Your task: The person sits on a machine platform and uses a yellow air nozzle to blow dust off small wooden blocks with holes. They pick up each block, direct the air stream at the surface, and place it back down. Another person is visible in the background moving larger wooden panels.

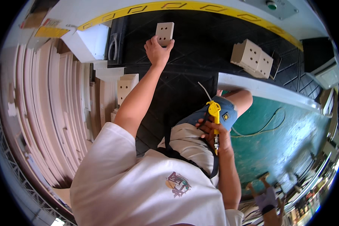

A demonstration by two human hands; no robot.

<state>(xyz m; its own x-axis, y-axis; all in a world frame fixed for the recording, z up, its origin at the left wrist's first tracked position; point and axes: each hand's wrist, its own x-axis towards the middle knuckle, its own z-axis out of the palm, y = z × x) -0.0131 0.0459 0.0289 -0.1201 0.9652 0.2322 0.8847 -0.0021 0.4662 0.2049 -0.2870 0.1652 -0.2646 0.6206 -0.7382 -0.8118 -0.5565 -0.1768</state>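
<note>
At the far end of the black surface, my left hand (pixel 158 52) reaches out with thumb and fingers closed on the near end of a pale, cream-coloured block (pixel 165 30). Several round holes show in the block's face. Close to my body on the right, my right hand (pixel 219 132) is wrapped around a yellow air blow gun (pixel 214 110). Its thin, light nozzle points up and to the left, away from me, and a metal coupling sits at its lower end. Part of the grip is hidden by my fingers.
Drilled blocks (pixel 252 58) stand stacked on the black surface (pixel 199 49) at right. More blocks (pixel 125 88) and tall stacks of pale boards (pixel 51 109) fill the left. A yellow-striped machine edge (pixel 192 5) runs across the back. A hose (pixel 260 131) lies on the green floor (pixel 271 150); another person (pixel 266 199) is at lower right.
</note>
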